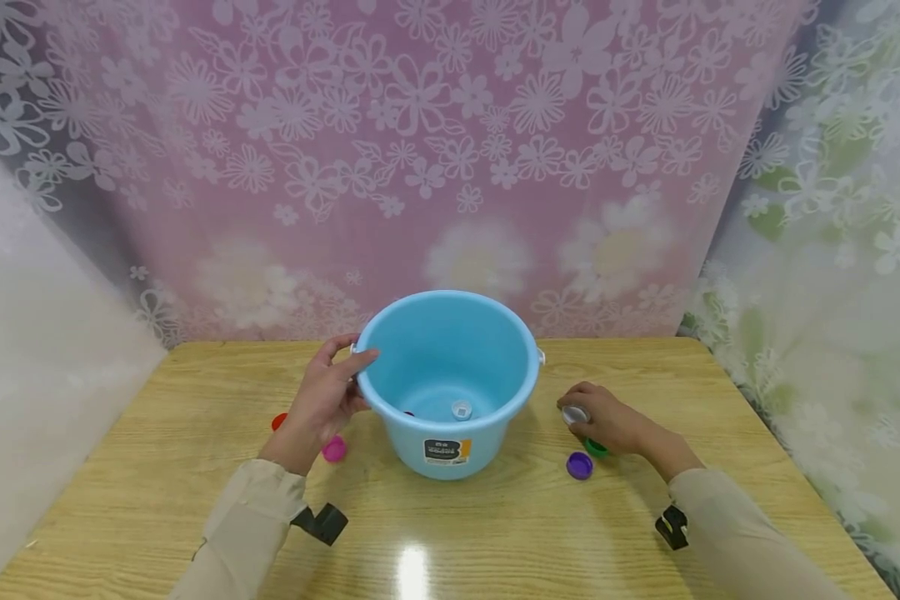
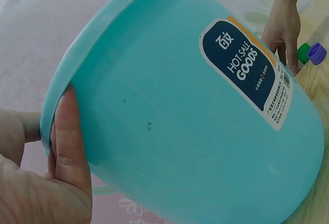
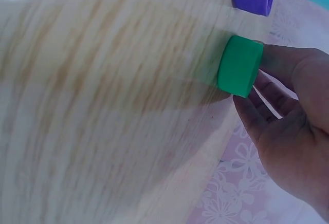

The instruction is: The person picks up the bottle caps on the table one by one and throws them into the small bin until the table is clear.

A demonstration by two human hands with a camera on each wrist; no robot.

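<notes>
A light blue bucket (image 1: 450,446) stands upright on the table. My left hand (image 1: 322,404) grips its left rim, thumb over the edge and fingers against the outer wall, as the left wrist view also shows. Inside the bucket lie a whitish cap (image 1: 461,410) and a small dark red piece, mostly hidden by the rim. To the bucket's right, my right hand (image 1: 607,419) pinches a silver-grey cap (image 1: 576,414) low over the table. Close by the hand sits a green cap (image 3: 240,66), which hides the silver one in the right wrist view. A purple cap (image 1: 579,466) lies beside it.
Left of the bucket, a pink cap (image 1: 334,449) and a red cap (image 1: 278,422), partly covered by the left hand and wrist, lie on the wooden table (image 1: 495,542). A flowered curtain (image 1: 450,167) hangs behind the table's far edge.
</notes>
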